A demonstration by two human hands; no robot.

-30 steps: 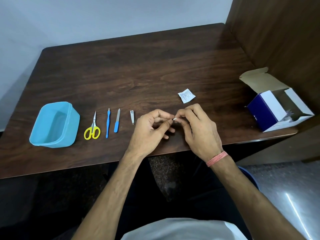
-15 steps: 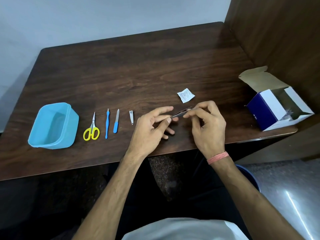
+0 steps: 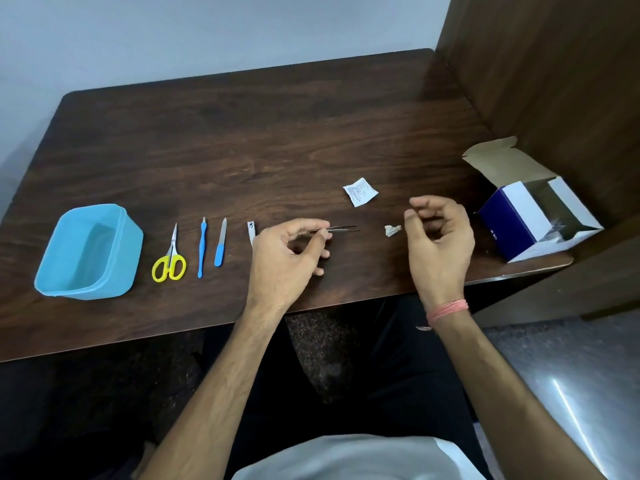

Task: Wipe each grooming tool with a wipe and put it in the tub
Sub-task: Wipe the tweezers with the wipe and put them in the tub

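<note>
My left hand [image 3: 287, 254] pinches thin metal tweezers [image 3: 341, 228] by one end, tips pointing right above the table. My right hand [image 3: 438, 237] hovers to the right with loosely curled fingers and holds nothing. A small crumpled wipe [image 3: 392, 230] lies on the table just left of it. The blue tub [image 3: 86, 252] stands at the far left. Between the tub and my left hand lie yellow-handled scissors [image 3: 169, 258], a blue cuticle tool [image 3: 201, 247], a blue-handled nail file [image 3: 220, 242] and a nail clipper [image 3: 251, 231].
A torn white wipe sachet [image 3: 360, 191] lies behind the hands. An open blue and white box [image 3: 533, 220] sits at the table's right end, beside a wooden wall [image 3: 554, 81]. The table's front edge [image 3: 138, 341] runs close under my wrists.
My right hand slid along the tweezers, let the wipe go onto the table and drew away to the right. My left hand kept hold of the tweezers.
</note>
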